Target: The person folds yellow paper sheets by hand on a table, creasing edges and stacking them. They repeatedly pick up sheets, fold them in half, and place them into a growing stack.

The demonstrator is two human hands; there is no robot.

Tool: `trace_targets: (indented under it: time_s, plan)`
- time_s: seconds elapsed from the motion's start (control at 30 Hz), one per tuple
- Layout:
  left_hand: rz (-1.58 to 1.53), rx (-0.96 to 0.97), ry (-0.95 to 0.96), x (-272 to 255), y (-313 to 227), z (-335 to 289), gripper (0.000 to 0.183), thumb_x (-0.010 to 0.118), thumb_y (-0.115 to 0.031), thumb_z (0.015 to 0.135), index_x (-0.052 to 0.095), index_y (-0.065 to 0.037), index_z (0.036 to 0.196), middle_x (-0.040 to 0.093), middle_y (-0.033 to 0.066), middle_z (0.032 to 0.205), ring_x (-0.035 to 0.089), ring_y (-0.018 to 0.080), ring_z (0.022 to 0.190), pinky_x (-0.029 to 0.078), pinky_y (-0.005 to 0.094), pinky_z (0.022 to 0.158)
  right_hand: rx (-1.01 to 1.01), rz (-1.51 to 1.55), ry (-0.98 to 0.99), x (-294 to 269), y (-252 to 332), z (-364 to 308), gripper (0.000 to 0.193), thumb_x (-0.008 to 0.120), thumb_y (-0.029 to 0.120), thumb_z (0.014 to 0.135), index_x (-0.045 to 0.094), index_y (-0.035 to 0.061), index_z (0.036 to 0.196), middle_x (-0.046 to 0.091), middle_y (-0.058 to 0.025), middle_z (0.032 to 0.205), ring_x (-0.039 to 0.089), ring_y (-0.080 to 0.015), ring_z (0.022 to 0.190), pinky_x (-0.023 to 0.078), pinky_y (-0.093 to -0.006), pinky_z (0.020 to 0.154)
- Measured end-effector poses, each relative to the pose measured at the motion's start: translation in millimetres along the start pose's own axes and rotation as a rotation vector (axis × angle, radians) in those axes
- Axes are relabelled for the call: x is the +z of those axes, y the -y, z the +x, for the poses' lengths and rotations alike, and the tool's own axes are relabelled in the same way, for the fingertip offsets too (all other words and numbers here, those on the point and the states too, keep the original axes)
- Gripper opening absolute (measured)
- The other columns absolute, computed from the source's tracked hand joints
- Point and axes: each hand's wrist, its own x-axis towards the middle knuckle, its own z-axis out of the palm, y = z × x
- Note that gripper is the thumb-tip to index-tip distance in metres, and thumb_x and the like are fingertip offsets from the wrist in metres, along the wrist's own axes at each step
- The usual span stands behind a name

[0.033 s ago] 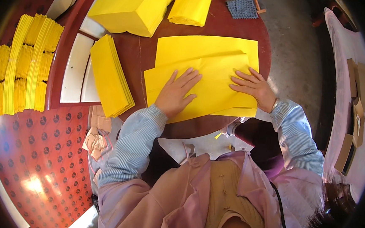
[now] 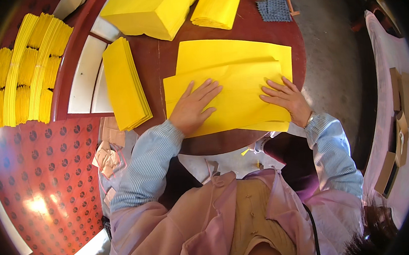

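A yellow sheet (image 2: 240, 96), papery or felt-like, lies across the round brown table (image 2: 215, 144) in front of me. It covers most of another yellow sheet (image 2: 232, 52), whose far part shows behind it. My left hand (image 2: 195, 108) rests flat on the left part of the upper sheet, thumb and fingers spread. Near the sheet's right edge, my right hand (image 2: 288, 100) also lies palm down with its fingers apart. Neither hand grips anything. A low crease runs along the upper sheet's far edge.
Left on the table stands a stack of folded yellow pieces (image 2: 125, 85). Farther back are a large yellow block-shaped piece (image 2: 144, 13), a folded yellow bundle (image 2: 217, 8) and a grey textured mat (image 2: 273, 10). Bundled yellow stacks (image 2: 29, 68) lie at far left.
My left hand has slid slightly left and toward me over the upper sheet. The right hand stays in nearly the same place on it. The whole view has shifted a little.
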Motion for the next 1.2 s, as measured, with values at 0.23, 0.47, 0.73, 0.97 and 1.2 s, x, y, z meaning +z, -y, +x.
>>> trace_targets:
  time_s: [0.23,0.47,0.73,0.97,1.2]
  plan:
    - [-0.385,-0.167,-0.071,-16,45,-86,0.050,0.065,-0.018,0.103,0.054,-0.018,0.153,0.052,0.0087,0.161,0.037,0.0301,0.157,0.011,0.0564,0.132,0.096,0.281,-0.021,5,-20,-4,0.037,0.075,0.024,0.099,0.072,0.0194,0.135,0.062,-0.0032,0.153,0.054,-0.0277,0.144,0.018,-0.0574,0.131]
    - [-1.001,-0.276,-0.284,0,81,-82,0.072,0.064,-0.005,0.099,0.029,0.002,0.161,0.045,0.0194,0.161,0.040,0.0302,0.153,0.021,0.0454,0.129,0.586,0.799,-0.267,16,-29,-2,0.032,0.074,0.027,0.102,0.076,-0.0003,0.120,0.073,-0.0102,0.109,0.069,-0.0196,0.106,0.054,-0.0323,0.090]
    - [-1.003,-0.478,-0.627,9,42,-66,0.091,0.079,0.000,0.090,0.024,0.003,0.161,0.060,0.0178,0.142,0.065,0.0224,0.125,0.050,0.0329,0.108,0.601,0.872,-0.366,20,-23,12,0.033,0.074,0.017,0.101,0.059,0.0029,0.127,0.076,-0.0060,0.111,0.072,-0.0146,0.099,0.055,-0.0267,0.089]
    - [-0.899,-0.567,-0.727,17,44,-65,0.092,0.084,-0.001,0.087,0.029,0.000,0.160,0.066,0.0093,0.105,0.065,0.0153,0.095,0.050,0.0277,0.103,0.598,0.612,-0.444,18,-1,19,0.054,0.077,0.014,0.097,0.048,0.0098,0.143,0.076,-0.0101,0.112,0.076,-0.0198,0.100,0.060,-0.0333,0.093]
    - [-0.623,-0.631,-0.815,26,41,-59,0.092,0.086,0.000,0.082,0.035,-0.001,0.158,0.054,0.0004,0.078,0.051,0.0117,0.075,0.034,0.0373,0.122,0.677,0.441,-0.538,27,6,23,0.057,0.080,0.014,0.094,0.052,0.0135,0.144,0.074,-0.0107,0.109,0.076,-0.0259,0.099,0.063,-0.0406,0.093]
